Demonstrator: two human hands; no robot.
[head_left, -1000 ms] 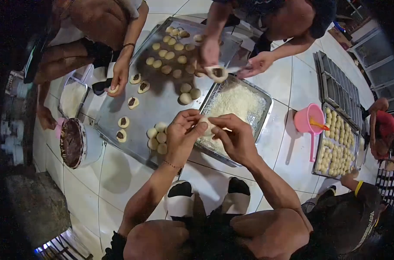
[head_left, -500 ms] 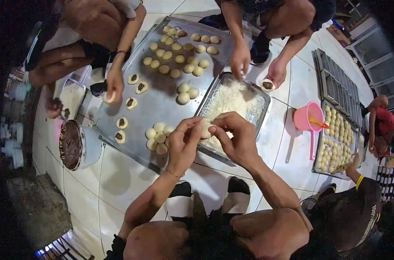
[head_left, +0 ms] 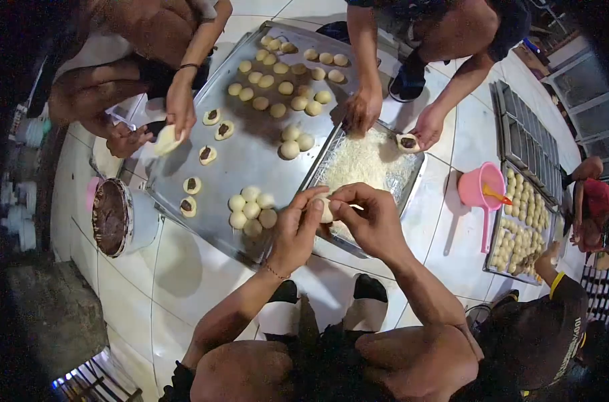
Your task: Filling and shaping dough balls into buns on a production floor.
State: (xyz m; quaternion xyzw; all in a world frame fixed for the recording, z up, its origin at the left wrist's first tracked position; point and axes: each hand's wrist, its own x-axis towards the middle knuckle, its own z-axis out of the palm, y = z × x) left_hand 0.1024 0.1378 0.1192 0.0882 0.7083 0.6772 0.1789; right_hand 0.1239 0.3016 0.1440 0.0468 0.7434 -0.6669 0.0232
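Note:
Between my two hands is a pale dough ball (head_left: 326,209), pinched at its top by the fingertips. My left hand (head_left: 298,228) is closed around its left side, and my right hand (head_left: 368,218) presses it from the right with thumb and fingers. Both are above the near edge of a tray of shredded pale topping (head_left: 358,164). Just left of my left hand, a cluster of smooth dough balls (head_left: 252,208) rests on a large metal sheet (head_left: 231,174). Flattened dough pieces with dark filling (head_left: 206,155) lie farther left on that sheet.
A bucket of dark brown filling (head_left: 111,218) stands at the left. One person's hands (head_left: 177,110) stretch dough at far left; another's hand (head_left: 428,127) holds a filled piece across from me. To the right are a pink dipper (head_left: 482,186) and a tray of shaped dough (head_left: 519,228).
My hands keep pinching the dough ball at nearly the same spot. The person at left now holds a flattened dough piece with both hands. The person opposite has shifted a hand toward the tray's far corner.

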